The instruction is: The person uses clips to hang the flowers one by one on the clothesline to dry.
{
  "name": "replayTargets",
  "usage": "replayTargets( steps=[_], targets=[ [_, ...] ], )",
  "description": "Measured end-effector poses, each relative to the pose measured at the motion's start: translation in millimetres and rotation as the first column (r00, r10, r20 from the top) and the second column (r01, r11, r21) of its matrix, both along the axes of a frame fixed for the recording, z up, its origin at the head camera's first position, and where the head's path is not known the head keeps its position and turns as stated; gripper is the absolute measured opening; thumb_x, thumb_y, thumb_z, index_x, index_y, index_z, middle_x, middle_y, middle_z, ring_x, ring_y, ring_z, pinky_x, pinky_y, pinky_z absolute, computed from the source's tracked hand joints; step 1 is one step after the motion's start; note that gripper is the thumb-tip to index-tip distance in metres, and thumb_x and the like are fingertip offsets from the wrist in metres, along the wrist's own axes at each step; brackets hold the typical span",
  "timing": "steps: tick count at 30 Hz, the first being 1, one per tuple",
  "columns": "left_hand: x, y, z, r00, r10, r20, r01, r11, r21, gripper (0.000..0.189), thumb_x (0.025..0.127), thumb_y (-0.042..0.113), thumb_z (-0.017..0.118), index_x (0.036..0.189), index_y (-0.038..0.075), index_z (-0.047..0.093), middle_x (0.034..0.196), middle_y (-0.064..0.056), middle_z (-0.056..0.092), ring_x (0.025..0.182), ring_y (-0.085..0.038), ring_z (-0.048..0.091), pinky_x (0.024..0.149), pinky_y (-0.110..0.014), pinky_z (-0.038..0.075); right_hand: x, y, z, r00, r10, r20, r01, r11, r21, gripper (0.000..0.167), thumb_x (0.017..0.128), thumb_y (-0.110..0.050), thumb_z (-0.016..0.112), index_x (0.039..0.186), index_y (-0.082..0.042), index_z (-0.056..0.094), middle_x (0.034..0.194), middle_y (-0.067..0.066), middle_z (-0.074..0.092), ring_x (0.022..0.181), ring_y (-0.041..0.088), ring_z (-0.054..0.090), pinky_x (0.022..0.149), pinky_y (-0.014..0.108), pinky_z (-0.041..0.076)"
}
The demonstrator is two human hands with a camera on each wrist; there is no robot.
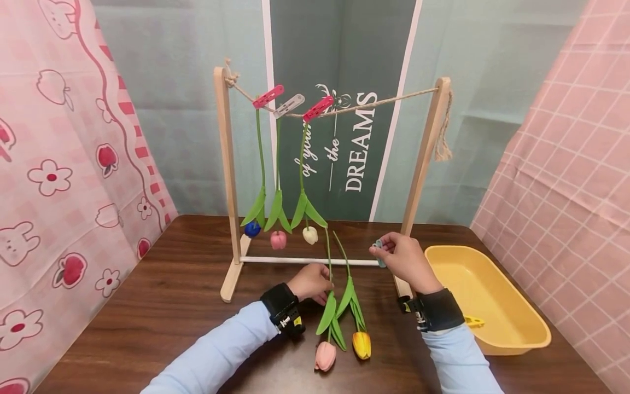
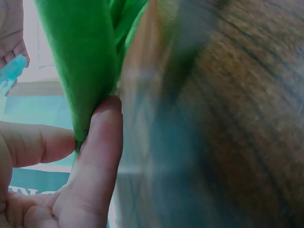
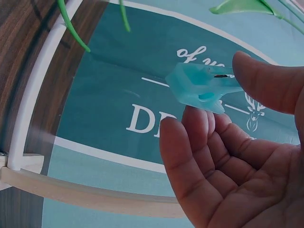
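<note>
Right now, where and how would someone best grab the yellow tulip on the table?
Probably pinch its bare stem, beyond the leaves, coming from the person's right: the stem is slim and leafless there, while the left hand and the pink tulip it pinches crowd the other side.

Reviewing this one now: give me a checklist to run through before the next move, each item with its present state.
1. Left hand pinches the salmon-pink tulip by its stem: ok.
2. Right hand holds the blue-green clothespin: ok.
3. Clothespin jaws squeezed open: cannot tell.
4. Rope has a free span right of the hung flowers: ok.
5. White tulip hangs from its red clothespin: ok.
6. Blue-green clothespin at rope height: not ok, well below.
</note>
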State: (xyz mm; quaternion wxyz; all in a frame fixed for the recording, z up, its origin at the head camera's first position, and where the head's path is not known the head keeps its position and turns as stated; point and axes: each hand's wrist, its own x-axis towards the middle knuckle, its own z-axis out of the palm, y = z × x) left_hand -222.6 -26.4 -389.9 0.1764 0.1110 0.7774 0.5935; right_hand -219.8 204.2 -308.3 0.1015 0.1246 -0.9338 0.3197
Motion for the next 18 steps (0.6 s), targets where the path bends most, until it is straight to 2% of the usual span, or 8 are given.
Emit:
replayTargets(
  steps=[5,9,15,18],
  targets=[
    [4.5,-3.3,7.6,0.998,-0.021,-0.062,0.021,1.000,-0.008,0.026,0.087,-0.008,0.059,0.109,-0.015,0.049,0.072,-0.014,0.064,0.052,-0.019,0.062,0.051,-0.035,0.055,1.3,-1,2.9,1.000,0.007,-0.010,-0.007,1.000,0.003,0.025,0.089,-0.024,0.072,0.092,-0.001,0.063,0.073,0.004,0.060,0.064,0.017,0.055,0.055,0.032,0.044],
    [7.6,-5.5,12.9,0.993,-0.042,-0.112,0.041,0.999,-0.019,0.028,0.088,-0.008,0.059,0.112,-0.015,0.048,0.070,-0.012,0.064,0.052,-0.019,0.061,0.051,-0.036,0.055,3.0,-2,6.0,1.000,0.009,-0.021,-0.009,1.000,0.003,0.025,0.089,-0.024,0.073,0.093,0.000,0.063,0.073,0.004,0.060,0.064,0.018,0.055,0.055,0.032,0.045],
    [13.4,-6.3,24.0,0.983,-0.051,-0.179,0.041,0.998,-0.057,0.023,0.089,-0.007,0.060,0.110,-0.008,0.051,0.069,-0.009,0.064,0.052,-0.019,0.060,0.056,-0.047,0.055,5.2,-4,11.9,1.000,-0.002,-0.031,0.002,1.000,-0.004,0.027,0.089,-0.024,0.073,0.095,0.001,0.064,0.074,0.005,0.061,0.066,0.019,0.055,0.056,0.033,0.045],
    [15.3,-7.4,29.3,0.973,-0.065,-0.221,0.045,0.994,-0.096,0.021,0.090,-0.005,0.061,0.109,-0.004,0.053,0.069,-0.008,0.064,0.054,-0.025,0.062,0.056,-0.047,0.055,5.9,-5,15.7,0.999,-0.005,-0.044,0.005,1.000,0.000,0.028,0.089,-0.025,0.073,0.096,0.000,0.064,0.075,0.005,0.061,0.066,0.020,0.055,0.057,0.033,0.044]
  ],
)
